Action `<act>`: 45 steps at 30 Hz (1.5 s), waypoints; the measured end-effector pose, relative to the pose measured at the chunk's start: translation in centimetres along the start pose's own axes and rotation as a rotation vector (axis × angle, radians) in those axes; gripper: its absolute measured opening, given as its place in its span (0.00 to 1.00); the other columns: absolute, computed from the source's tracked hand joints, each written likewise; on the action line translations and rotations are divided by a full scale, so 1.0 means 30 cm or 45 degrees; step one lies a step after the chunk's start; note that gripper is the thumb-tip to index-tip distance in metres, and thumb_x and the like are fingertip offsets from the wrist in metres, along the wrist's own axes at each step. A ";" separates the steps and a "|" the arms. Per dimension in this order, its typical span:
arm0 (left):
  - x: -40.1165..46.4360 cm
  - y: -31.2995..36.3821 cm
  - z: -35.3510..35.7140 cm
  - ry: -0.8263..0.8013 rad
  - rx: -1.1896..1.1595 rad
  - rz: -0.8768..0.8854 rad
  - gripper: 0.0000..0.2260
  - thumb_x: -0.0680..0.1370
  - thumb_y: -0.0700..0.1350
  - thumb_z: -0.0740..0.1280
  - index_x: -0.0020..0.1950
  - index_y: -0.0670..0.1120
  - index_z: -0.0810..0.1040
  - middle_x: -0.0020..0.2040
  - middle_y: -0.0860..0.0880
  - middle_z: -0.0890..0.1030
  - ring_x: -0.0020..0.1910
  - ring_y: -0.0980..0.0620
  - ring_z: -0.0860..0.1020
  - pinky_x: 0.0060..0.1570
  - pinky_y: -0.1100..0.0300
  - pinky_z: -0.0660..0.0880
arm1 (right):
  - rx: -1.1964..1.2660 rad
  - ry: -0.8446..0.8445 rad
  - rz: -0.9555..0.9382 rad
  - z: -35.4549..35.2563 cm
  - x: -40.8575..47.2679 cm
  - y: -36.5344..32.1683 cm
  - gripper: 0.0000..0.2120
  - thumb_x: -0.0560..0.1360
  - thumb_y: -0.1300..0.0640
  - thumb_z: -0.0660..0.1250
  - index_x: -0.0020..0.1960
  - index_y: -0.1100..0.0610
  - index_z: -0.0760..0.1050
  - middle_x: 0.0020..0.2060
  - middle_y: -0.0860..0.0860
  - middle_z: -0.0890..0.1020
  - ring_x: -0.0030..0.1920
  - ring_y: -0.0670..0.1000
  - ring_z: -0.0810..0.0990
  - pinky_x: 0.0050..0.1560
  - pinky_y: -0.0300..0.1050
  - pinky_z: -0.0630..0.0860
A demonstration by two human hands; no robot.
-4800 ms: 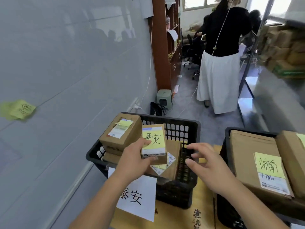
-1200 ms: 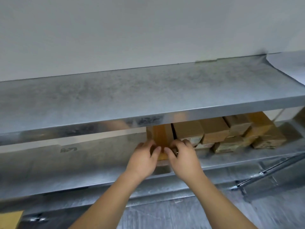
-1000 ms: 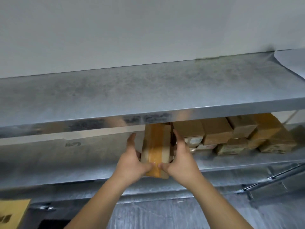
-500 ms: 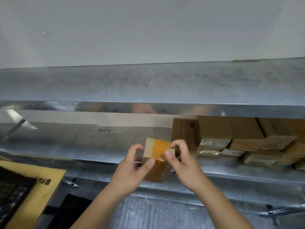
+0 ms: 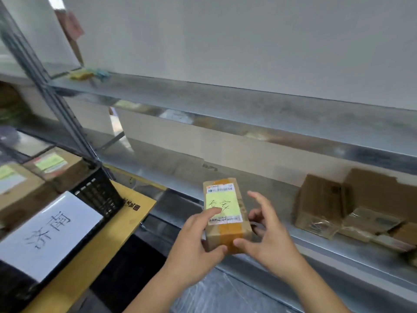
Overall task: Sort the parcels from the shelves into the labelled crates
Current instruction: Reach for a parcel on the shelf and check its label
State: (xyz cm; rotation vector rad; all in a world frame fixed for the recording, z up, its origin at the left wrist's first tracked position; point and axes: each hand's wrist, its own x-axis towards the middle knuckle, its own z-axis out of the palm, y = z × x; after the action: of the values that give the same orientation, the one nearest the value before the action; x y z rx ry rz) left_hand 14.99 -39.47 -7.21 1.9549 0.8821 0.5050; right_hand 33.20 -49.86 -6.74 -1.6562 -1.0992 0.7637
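Shelving: we see a grey metal rack [image 5: 248, 114] crossing the view from far left to near right; its right end is cut off by the frame edge, and reflections blur the front lip
Crate: a black plastic crate [image 5: 99, 195] sits at near left on a yellow-brown board [image 5: 108, 240], only partly in view; the white sheet [image 5: 47, 233] on its side bears two handwritten characters that we read as 济南; the boxes [image 5: 54, 168] inside carry green notes too blurred to read
Shelf stock: brown cartons [image 5: 320, 204] lie on the lower shelf at right, some wrapped in clear tape; their labels are too small for us to make out, and the outermost are cut off
Parcel: a small brown parcel [image 5: 225, 213] with an orange tape band is held in front of the lower shelf, label side up; its green note reads 泰安 by hand; the printed shipping label and barcode are illegible
Left hand: our left hand [image 5: 194, 240] grips the parcel's near left side, thumb across the label
Right hand: our right hand [image 5: 268, 236] has its thumb on the near corner; its fingers are spread loosely beside the right edge, and we cannot tell how many touch
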 end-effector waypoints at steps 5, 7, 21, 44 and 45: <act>-0.116 -0.069 -0.120 0.135 0.073 0.048 0.28 0.69 0.45 0.81 0.62 0.66 0.75 0.66 0.70 0.67 0.68 0.64 0.70 0.62 0.64 0.76 | -0.006 -0.082 -0.089 0.177 -0.046 -0.049 0.47 0.65 0.60 0.84 0.73 0.35 0.64 0.61 0.45 0.73 0.63 0.41 0.76 0.59 0.32 0.75; -0.165 -0.090 -0.181 0.181 0.095 0.040 0.27 0.69 0.46 0.81 0.61 0.66 0.76 0.69 0.67 0.67 0.69 0.63 0.70 0.63 0.63 0.76 | -0.015 -0.117 -0.112 0.250 -0.051 -0.071 0.44 0.66 0.61 0.83 0.73 0.37 0.65 0.64 0.41 0.71 0.65 0.37 0.73 0.57 0.30 0.75; -0.811 -0.318 -0.843 0.760 0.095 -0.237 0.24 0.70 0.50 0.79 0.64 0.61 0.78 0.68 0.67 0.69 0.70 0.67 0.67 0.71 0.67 0.66 | -0.086 -0.592 -0.552 1.104 -0.077 -0.441 0.44 0.55 0.62 0.87 0.61 0.30 0.77 0.54 0.38 0.75 0.59 0.45 0.80 0.59 0.39 0.78; -1.482 -0.673 -1.465 1.503 0.173 -0.853 0.24 0.72 0.48 0.80 0.61 0.66 0.75 0.62 0.67 0.76 0.61 0.66 0.75 0.55 0.67 0.78 | -0.243 -1.367 -0.771 2.099 -0.122 -0.824 0.30 0.74 0.44 0.74 0.72 0.32 0.66 0.66 0.30 0.62 0.69 0.36 0.67 0.71 0.41 0.68; -1.486 -0.695 -1.493 1.507 0.174 -0.872 0.24 0.72 0.47 0.80 0.60 0.67 0.75 0.62 0.67 0.76 0.60 0.66 0.75 0.54 0.69 0.77 | -0.277 -1.366 -0.780 2.136 -0.104 -0.826 0.29 0.75 0.42 0.73 0.73 0.33 0.65 0.67 0.30 0.61 0.69 0.35 0.66 0.71 0.40 0.67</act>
State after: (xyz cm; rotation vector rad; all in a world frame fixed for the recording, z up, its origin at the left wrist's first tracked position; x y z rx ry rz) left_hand -51.38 -40.38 -2.46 1.1820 2.2346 1.2085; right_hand -31.12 -25.56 -4.76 -0.8825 -2.3532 1.1557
